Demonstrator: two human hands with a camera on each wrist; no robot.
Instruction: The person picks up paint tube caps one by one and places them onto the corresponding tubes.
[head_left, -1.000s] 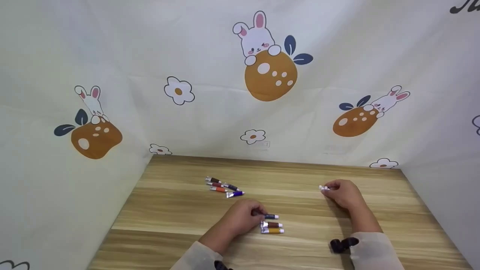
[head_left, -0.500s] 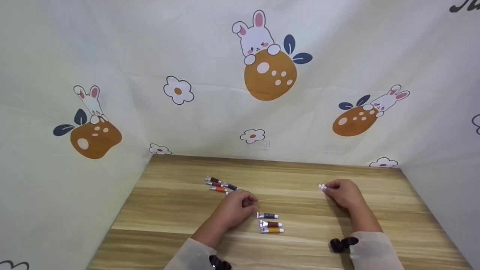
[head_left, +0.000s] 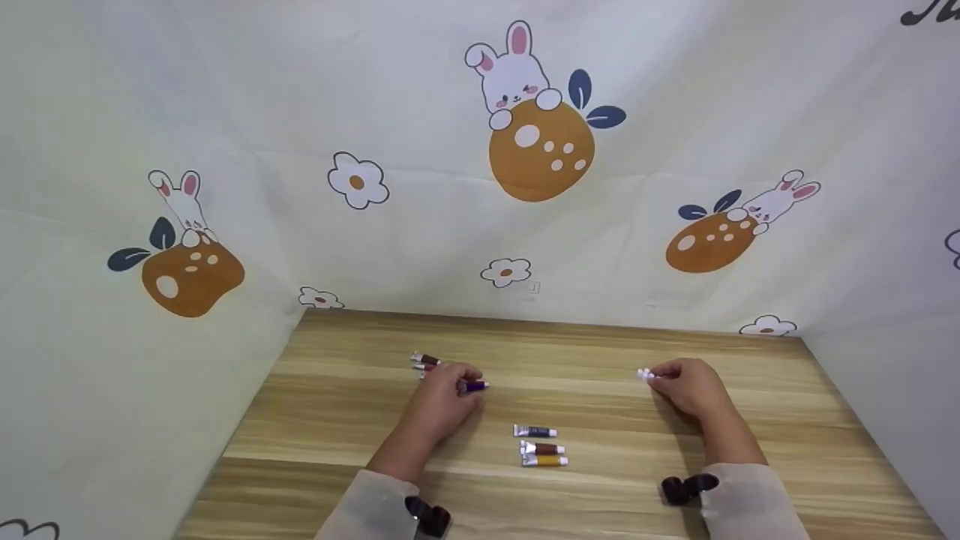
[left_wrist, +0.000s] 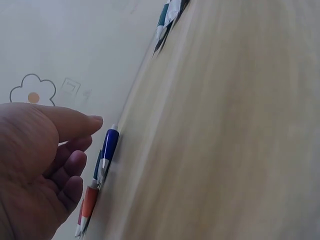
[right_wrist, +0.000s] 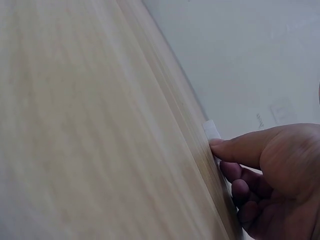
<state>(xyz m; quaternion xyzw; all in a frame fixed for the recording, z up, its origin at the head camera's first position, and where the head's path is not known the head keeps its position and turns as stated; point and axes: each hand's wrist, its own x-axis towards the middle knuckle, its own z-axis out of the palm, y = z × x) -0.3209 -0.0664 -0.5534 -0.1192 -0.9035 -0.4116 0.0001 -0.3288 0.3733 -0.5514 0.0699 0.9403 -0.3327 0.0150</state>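
My left hand (head_left: 442, 397) hovers at a purple-blue paint tube (head_left: 474, 386) lying on the table. In the left wrist view, its thumb and bent fingers stand apart close to that tube, with no firm grip visible. Behind the hand lie a dark brown tube (head_left: 429, 358) and a red tube (head_left: 424, 368); an orange tube (left_wrist: 89, 201) shows in the left wrist view. With thumb and fingers, my right hand (head_left: 690, 386) pinches small white pieces (head_left: 643, 373) low over the table; their kind is too small to tell, and the fingers hide part.
Nearer the front, a dark blue tube (head_left: 535, 432), a brown tube (head_left: 549, 449) and an ochre tube (head_left: 549, 461) lie side by side, white caps to the right. A printed cloth wall (head_left: 420, 240) encloses the wooden table (head_left: 600, 495) at the back and sides.
My left hand has let go of the dark blue tube by the front row and moved back and left to the purple-blue tube. The right hand stays nearly still.
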